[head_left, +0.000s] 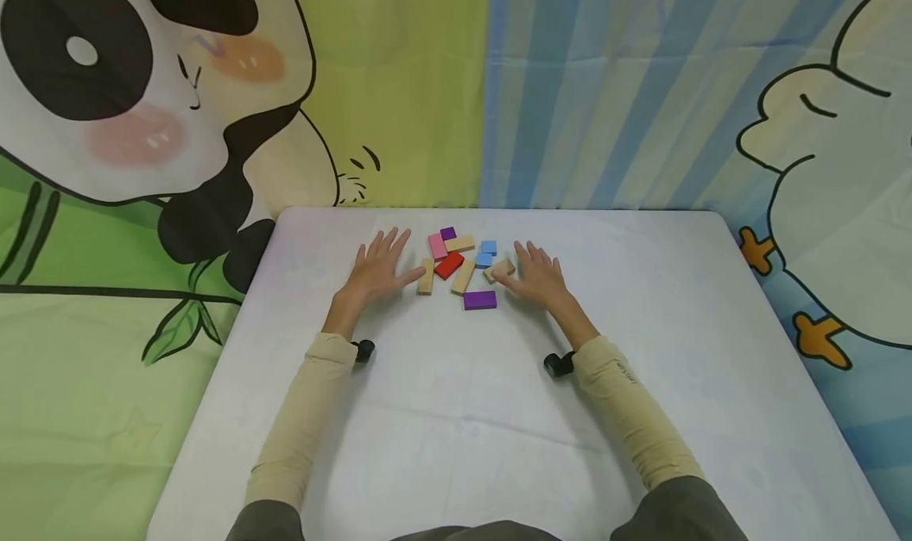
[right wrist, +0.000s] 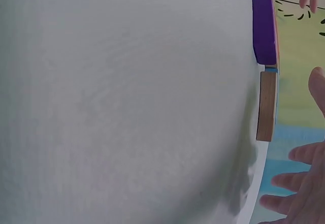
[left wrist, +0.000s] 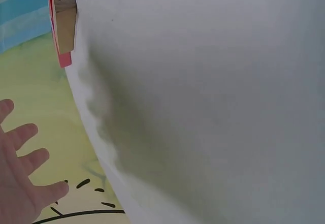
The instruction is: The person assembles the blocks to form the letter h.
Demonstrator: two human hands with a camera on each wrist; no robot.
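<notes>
Several small flat blocks lie in a cluster at the far middle of the white table: a red block, a pink block, two blue blocks, a long purple block, a small purple block and several plain wooden ones. My left hand lies flat with fingers spread, its thumb touching a wooden block. My right hand lies flat on the other side, thumb against another wooden block. The left wrist view shows a wooden block marked 48; the right wrist view shows the purple block.
A cartoon cloth backdrop with a panda hangs behind and around the table. The table's far edge runs just beyond the blocks. A black wrist camera sits on each forearm.
</notes>
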